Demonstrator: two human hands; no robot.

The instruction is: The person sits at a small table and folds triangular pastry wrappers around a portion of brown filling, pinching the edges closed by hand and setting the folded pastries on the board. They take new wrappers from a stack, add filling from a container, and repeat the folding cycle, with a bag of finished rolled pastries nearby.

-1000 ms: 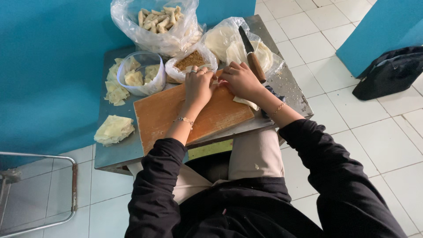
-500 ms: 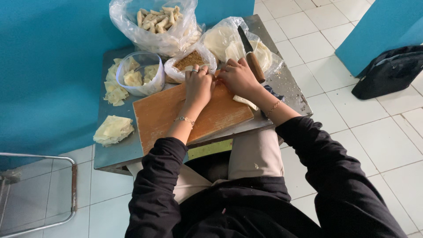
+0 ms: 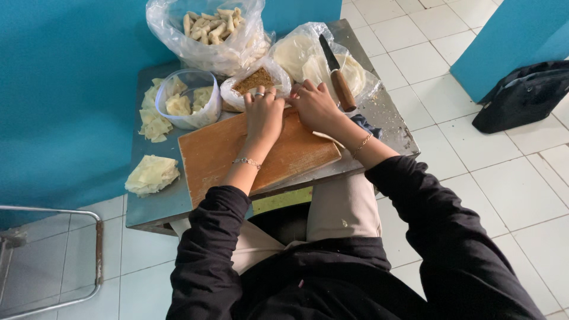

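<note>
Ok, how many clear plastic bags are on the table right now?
3. One at the back holds the rolled pieces, one by the left hand holds brown filling, and one under the knife holds flat wrappers. None looks hidden.

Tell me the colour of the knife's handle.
Brown, like wood; the knife lies on the plastic bag of wrappers. It shows best in the head view.

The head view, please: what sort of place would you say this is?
Probably a small, informal food-preparation corner: a wooden cutting board on a little metal table, plastic bags of rolled snacks, and a knife.
</note>
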